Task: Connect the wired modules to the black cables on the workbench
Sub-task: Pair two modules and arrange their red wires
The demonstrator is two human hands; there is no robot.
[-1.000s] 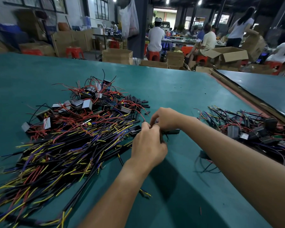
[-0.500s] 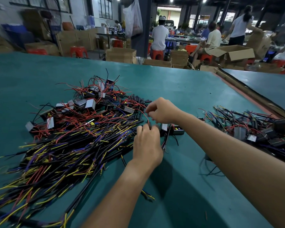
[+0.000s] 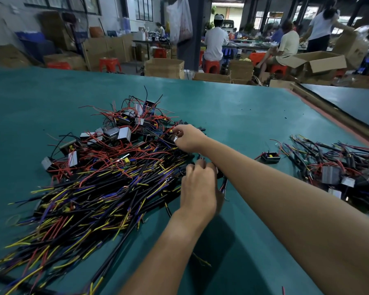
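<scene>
A heap of black cables with yellow, blue and red wire ends covers the left of the green workbench. Behind it lie small wired modules with silver faces and red leads. My right hand reaches into that heap's right edge and pinches one silver-faced module. My left hand sits nearer to me with curled fingers around a dark cable piece; thin wires hang below it, and the rest is hidden by the hand.
One lone black module lies on the mat right of my forearm. A second pile of cables and modules fills the right side. A raised table edge runs diagonally at the far right. People and cardboard boxes stand beyond the bench.
My right hand left the piece both hands held and moved up and left into the module heap, pinching a module there. My left hand stayed put, still holding its piece.
</scene>
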